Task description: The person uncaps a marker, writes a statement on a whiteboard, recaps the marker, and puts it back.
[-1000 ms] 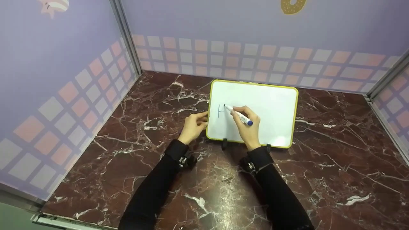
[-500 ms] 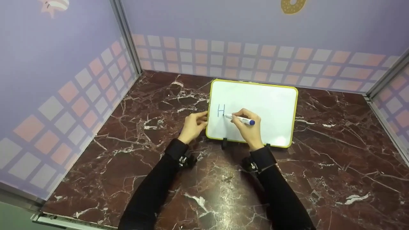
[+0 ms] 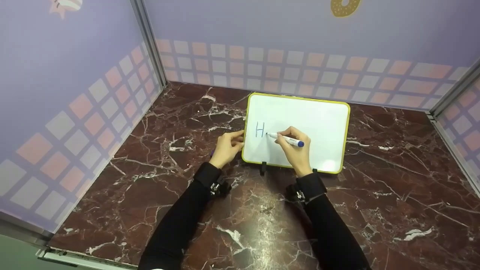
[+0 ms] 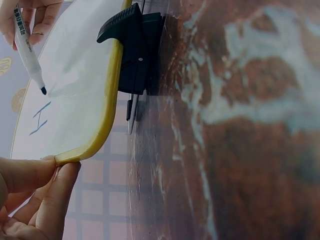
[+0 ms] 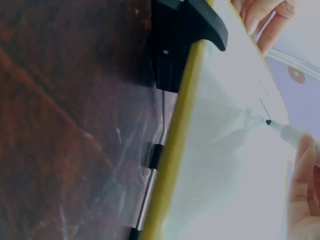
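The marker [image 3: 292, 140] has moved just right of the H [image 3: 260, 130], which looks finished, on the left of the board [image 3: 311, 116]. The right hand [image 3: 297, 150] pinches the marker; the left hand [image 3: 226, 149] pinches the board's left edge.

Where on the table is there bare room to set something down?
Tabletop shows bare between the whiteboard and the right wall, and between the left hand and the left wall; a narrower patch lies between the sleeves. It's crowded at the whiteboard's left edge, pinched by the left hand, and lower middle, where the right hand holds the marker.
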`<state>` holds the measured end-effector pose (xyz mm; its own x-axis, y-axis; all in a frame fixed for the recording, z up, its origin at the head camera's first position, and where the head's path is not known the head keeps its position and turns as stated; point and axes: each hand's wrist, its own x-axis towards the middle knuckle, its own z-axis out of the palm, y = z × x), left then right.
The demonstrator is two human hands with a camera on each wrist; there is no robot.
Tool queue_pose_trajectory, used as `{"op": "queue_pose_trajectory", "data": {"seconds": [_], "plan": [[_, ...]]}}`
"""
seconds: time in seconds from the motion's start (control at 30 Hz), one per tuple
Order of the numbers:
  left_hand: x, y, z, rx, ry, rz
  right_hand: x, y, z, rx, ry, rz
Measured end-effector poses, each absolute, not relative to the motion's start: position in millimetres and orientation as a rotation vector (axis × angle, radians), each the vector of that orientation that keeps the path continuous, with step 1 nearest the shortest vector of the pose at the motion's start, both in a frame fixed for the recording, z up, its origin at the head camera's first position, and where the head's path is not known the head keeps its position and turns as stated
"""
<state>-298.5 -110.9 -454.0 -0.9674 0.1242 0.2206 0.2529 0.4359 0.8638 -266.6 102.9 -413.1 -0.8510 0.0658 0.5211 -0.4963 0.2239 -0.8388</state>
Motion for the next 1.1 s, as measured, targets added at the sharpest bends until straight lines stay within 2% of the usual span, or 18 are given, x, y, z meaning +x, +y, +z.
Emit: {"op": "queue_pose_trajectory", "data": {"seconds": [1.1], "plan": [[-298.3, -110.1, -454.3, -0.333, -2.549, -1.561, -267.5, 116.7, -407.5, 0.365, -2.029, 1.727]]}}
